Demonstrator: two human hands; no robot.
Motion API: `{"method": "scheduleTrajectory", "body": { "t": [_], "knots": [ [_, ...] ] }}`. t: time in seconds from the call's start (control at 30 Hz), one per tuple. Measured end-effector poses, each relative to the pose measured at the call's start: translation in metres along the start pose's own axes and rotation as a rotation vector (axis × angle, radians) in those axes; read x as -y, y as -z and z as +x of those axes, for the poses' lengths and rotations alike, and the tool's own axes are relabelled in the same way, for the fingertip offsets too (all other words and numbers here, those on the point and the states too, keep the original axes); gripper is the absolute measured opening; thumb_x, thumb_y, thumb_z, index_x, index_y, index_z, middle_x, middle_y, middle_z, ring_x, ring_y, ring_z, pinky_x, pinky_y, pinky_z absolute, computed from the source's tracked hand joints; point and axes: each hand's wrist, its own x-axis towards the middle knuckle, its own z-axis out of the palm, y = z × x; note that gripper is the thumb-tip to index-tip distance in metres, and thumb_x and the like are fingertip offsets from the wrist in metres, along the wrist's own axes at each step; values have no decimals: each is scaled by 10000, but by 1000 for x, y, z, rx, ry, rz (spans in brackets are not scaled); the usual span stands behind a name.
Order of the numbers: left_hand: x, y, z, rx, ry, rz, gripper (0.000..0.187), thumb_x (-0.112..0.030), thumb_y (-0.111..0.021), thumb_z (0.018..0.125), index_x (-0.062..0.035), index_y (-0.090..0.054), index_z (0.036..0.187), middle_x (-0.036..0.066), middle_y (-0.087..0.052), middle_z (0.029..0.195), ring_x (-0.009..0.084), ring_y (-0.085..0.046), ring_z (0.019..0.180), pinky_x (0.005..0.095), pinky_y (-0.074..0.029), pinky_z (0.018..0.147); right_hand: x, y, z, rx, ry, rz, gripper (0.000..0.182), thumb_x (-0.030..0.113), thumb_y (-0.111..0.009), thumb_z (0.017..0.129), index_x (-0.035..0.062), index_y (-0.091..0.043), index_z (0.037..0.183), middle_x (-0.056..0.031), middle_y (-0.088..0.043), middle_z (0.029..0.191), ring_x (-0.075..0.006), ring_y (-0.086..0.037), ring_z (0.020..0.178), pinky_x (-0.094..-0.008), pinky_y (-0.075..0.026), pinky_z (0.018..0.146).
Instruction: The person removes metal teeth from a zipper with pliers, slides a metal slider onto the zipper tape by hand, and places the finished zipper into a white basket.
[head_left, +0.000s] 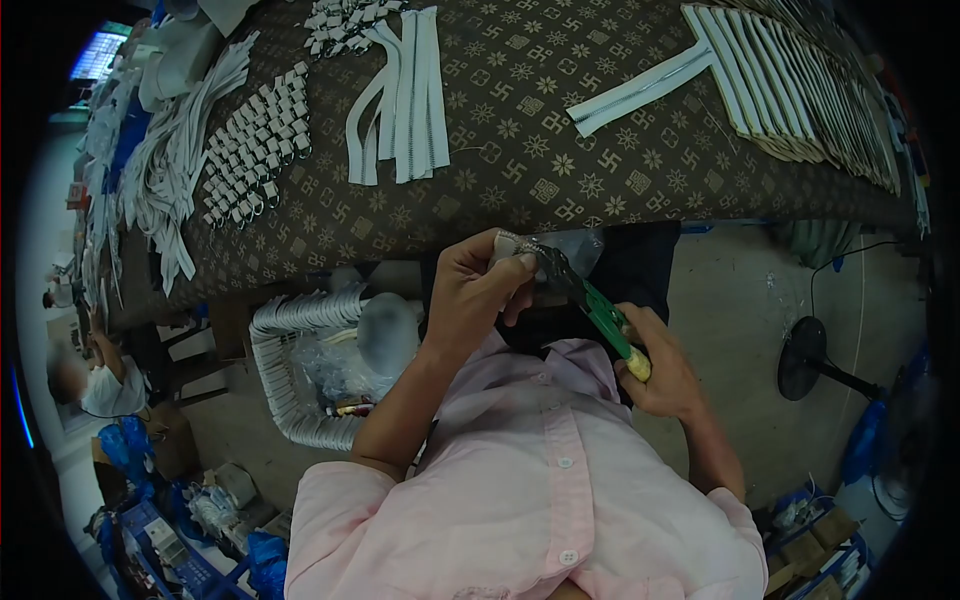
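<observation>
My left hand pinches the end of a short white zipper strip just below the table edge. My right hand grips the green and yellow handles of a pair of pliers, whose dark jaws meet the strip's end next to my left fingers. Both hands are held over my lap, above a pink shirt.
A table with a brown patterned cloth carries white zipper strips, rows of metal sliders, a long zipper and a stack of strips. A woven basket sits at my left, a floor fan at right. Another person is far left.
</observation>
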Motion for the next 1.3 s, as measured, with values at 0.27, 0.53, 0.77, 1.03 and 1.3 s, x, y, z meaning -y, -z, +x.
{"method": "scheduleTrajectory", "body": {
  "t": [0.27,0.53,0.77,1.03,1.3],
  "knots": [
    [21,-2,4,29,80,30,111,-92,-551,835,-3,-598,786,14,-523,545,40,-431,393,178,-304,328,-26,-32,-19,-61,-72,130,594,-12,-535,644,20,-429,1227,-119,-517,897,-212,-533,783,-297,-438,714],
    [20,-3,4,45,49,-7,123,-94,-552,839,8,-618,818,20,-527,547,45,-408,377,181,-300,329,-15,-26,-18,0,-372,486,601,-18,-536,640,8,-427,1230,-137,-507,938,-256,-526,809,-313,-438,752],
    [19,1,4,41,79,-35,212,-111,-546,869,40,-606,1004,38,-551,596,58,-459,431,181,-341,367,-22,-31,-22,-345,-15,-237,642,-51,-556,617,3,-401,1238,-196,-491,1023,-340,-511,923,-369,-415,825],
    [23,1,1,153,49,-267,382,-259,-436,950,35,-492,1187,71,-600,773,114,-567,632,223,-464,586,-13,-60,-6,-247,13,632,566,7,-583,732,-10,-371,1257,-81,-520,1027,-127,-527,859,-270,-445,756],
    [5,-6,-9,224,187,-781,561,-407,-230,970,6,-327,1337,158,-560,1043,229,-570,931,355,-434,877,14,-91,43,-176,-96,1415,489,-20,-545,783,-1,-374,1241,-92,-538,1012,-145,-540,871,-281,-453,755]
  ]
}}
